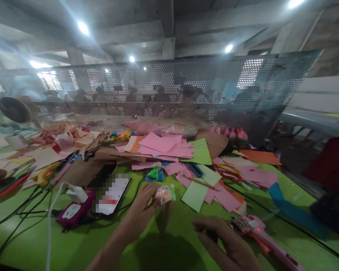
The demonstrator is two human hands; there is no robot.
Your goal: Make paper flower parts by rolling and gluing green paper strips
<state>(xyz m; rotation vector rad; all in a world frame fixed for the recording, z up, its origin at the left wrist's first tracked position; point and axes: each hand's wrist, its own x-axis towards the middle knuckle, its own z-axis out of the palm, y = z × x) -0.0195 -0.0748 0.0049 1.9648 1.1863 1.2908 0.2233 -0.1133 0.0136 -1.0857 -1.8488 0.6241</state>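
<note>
Over the green table, my left hand (146, 201) is closed on a small pinkish thing in clear wrap (163, 195). A pale green tip (173, 192) shows at that thing's right side; its exact kind is unclear. Lower right, my right hand (227, 244) is slightly blurred, fingers loosely bent and apart from the thumb, with nothing visible in it. Just right of it lies a pink glue gun (271, 241) with a red light. A small green and blue craft piece (154, 173) sits beyond my left hand.
Pink paper sheets (161, 145) are heaped mid-table, before a perforated metal screen (158, 94). At left are a phone (113, 195), a purple power socket (73, 214) with cables, and yellow-handled pliers (45, 175). A pencil (202, 182) and blue strip (293, 212) lie right.
</note>
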